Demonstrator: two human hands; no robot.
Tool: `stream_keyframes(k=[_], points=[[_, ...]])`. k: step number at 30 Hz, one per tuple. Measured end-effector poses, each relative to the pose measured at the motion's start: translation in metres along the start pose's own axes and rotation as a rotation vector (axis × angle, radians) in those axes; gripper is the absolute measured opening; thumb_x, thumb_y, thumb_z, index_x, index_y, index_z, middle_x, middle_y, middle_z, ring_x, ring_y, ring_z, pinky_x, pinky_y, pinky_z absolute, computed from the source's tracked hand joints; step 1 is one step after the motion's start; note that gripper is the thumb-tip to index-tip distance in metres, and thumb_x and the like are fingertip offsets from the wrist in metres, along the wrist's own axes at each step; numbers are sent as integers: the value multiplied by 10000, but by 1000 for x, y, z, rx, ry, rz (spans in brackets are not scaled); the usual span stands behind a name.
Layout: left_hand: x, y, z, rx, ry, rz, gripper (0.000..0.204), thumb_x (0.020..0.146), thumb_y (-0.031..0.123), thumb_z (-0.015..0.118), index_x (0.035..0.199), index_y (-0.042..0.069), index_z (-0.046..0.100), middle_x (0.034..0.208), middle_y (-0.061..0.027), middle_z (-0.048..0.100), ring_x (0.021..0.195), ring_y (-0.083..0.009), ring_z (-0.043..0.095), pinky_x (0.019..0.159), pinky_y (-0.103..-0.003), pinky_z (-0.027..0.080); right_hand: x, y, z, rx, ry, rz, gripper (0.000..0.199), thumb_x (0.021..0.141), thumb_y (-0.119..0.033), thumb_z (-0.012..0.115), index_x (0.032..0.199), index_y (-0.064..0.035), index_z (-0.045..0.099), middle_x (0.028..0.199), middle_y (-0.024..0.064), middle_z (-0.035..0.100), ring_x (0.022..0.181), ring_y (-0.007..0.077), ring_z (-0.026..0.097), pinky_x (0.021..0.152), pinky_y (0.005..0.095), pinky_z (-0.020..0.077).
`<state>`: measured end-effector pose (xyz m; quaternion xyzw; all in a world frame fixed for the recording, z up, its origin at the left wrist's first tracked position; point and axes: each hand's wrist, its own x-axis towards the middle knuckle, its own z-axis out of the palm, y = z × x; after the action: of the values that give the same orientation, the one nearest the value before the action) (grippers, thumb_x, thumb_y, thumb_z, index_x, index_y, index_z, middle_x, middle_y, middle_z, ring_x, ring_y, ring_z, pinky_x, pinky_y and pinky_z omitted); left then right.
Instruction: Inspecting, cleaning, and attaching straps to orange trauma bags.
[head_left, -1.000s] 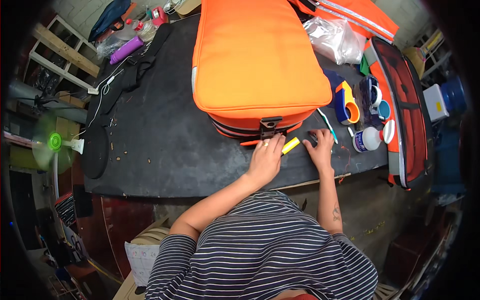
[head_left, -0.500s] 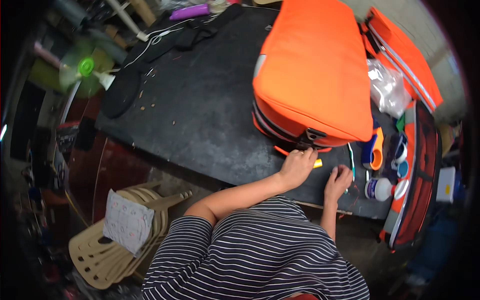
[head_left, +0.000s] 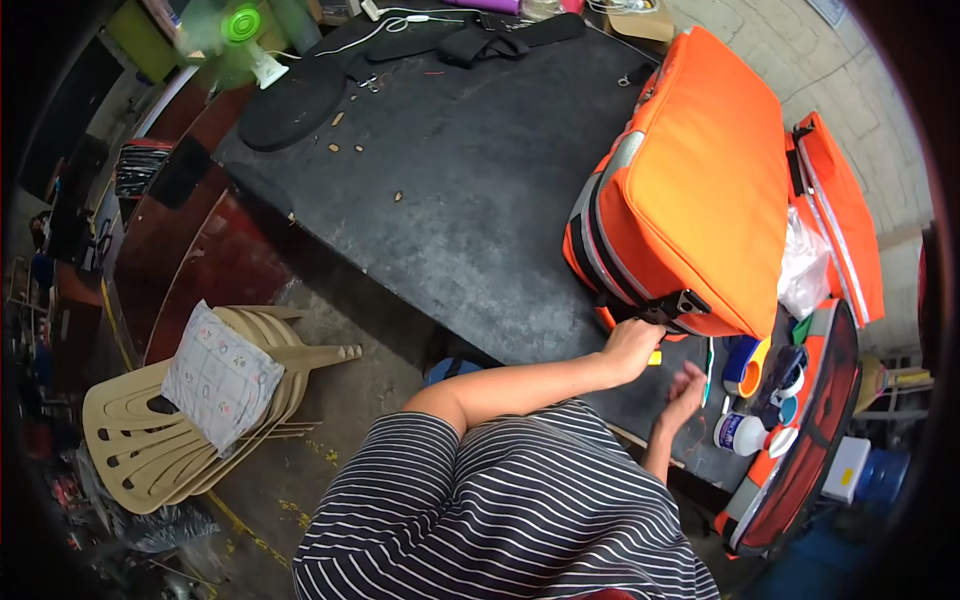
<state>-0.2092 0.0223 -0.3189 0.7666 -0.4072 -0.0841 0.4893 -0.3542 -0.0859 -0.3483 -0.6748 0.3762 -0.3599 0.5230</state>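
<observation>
A large orange bag (head_left: 710, 190) with grey reflective trim and black straps stands on the black table (head_left: 440, 240). My left hand (head_left: 634, 349) is closed at its near lower edge, on a black strap just below a black buckle (head_left: 682, 304). The fingertips are partly hidden against the bag. My right hand (head_left: 683, 395) hovers over the table's near edge, fingers apart and loosely bent, with nothing seen in it. Beside it lies a thin teal-and-white stick (head_left: 709, 372). A small yellow piece (head_left: 655, 358) lies next to my left hand.
At right are a white bottle (head_left: 738, 434), an orange-and-blue tape roll (head_left: 746, 368), a clear plastic bag (head_left: 803, 265) and a red-black case (head_left: 800, 440). Stacked beige chairs (head_left: 130, 430) with a cushion (head_left: 222, 375) stand left. A green fan (head_left: 241, 25) spins behind.
The whole view has shifted, so the table and bag sit differently in it. More of the bag's strapped side shows. My left hand stays at the strap; the right hand's fingers have spread slightly.
</observation>
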Motion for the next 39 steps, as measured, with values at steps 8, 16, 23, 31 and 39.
stream_keyframes(k=[8, 16, 23, 31, 39], points=[[2, 2, -16, -240, 7, -60, 73, 775, 39, 588, 799, 20, 653, 720, -203, 616, 692, -347, 643, 600, -421, 493, 4, -28, 68, -116, -25, 46, 296, 826, -193, 710, 918, 75, 623, 809, 54, 630, 728, 98, 562, 674, 230, 454], [2, -1, -11, -131, -47, 8, 215, 736, -20, 625, 950, -32, 643, 805, -226, 639, 764, -382, 633, 671, -438, 496, 9, -19, 67, 429, -56, 294, 82, 804, 3, 608, 874, 29, 574, 698, 21, 561, 531, 66, 461, 495, 228, 384], [-8, -5, -3, 49, 62, 114, 288, 759, 61, 642, 1047, 64, 641, 811, -182, 644, 755, -371, 610, 690, -447, 479, 10, -22, 65, 696, -77, 357, 234, 797, 90, 596, 913, -70, 471, 659, -22, 470, 463, 47, 374, 413, 213, 291], [-2, -5, 7, -66, 165, -21, 97, 824, 141, 618, 846, 94, 701, 698, -144, 641, 628, -332, 627, 585, -409, 494, 9, -36, 48, 347, -161, 247, 337, 757, 26, 621, 988, -43, 386, 851, 48, 512, 722, 129, 514, 683, 240, 434], [-6, -9, 3, -25, 191, -60, 130, 862, 128, 573, 827, 61, 680, 695, -176, 618, 662, -362, 608, 598, -437, 469, 9, -114, -2, -912, -607, -328, 469, 842, -69, 582, 1266, -23, 386, 996, 197, 458, 849, 363, 578, 707, 424, 490]])
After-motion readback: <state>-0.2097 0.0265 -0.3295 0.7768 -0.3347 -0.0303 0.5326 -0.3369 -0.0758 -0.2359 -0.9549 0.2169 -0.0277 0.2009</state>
